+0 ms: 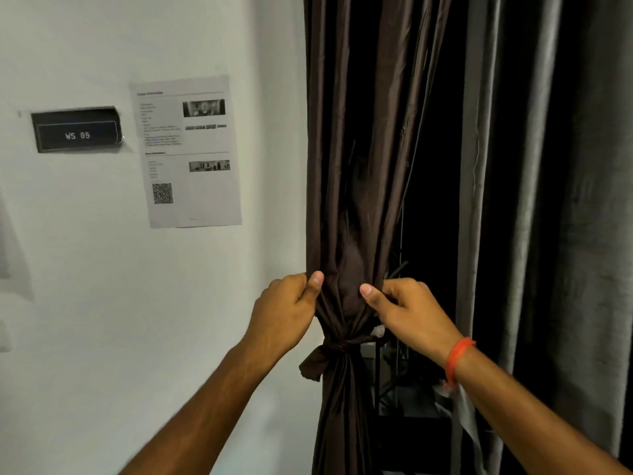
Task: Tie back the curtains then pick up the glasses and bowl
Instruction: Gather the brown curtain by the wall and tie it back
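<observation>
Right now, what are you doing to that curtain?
A person is bunching the brown curtain beside the white wall. The left hand and the right hand each pinch the gathered cloth, one on either side. Just below the hands, a knotted tie of the same brown cloth already cinches the curtain. A grey curtain hangs loose to the right. No glasses or bowl are in view.

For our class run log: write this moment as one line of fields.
left hand: grips brown curtain | right hand: grips same | tie: knotted below hands | grey curtain: hanging loose
</observation>
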